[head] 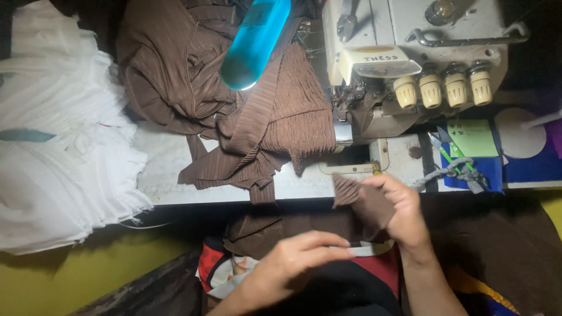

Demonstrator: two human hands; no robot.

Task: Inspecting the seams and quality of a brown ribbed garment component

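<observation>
Sewing table (170, 175) bears brown fabric (257, 129); right hand (398, 210) pinches a strip (360, 199).

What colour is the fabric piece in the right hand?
Brown, with fine ribbing, on the fabric piece held by the right hand; seen in the head view.

cream label on sewing machine (379, 58), green note (472, 138)

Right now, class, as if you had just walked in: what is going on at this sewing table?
A person sits at a white overlock sewing machine. Their right hand pinches a small piece of brown ribbed fabric just below the table edge, while the left hand rests flat over the lap, holding nothing that can be seen. More brown ribbed fabric is heaped on the table left of the machine, and white fabric is piled at the far left. Green-handled snips lie beside the machine.
</observation>
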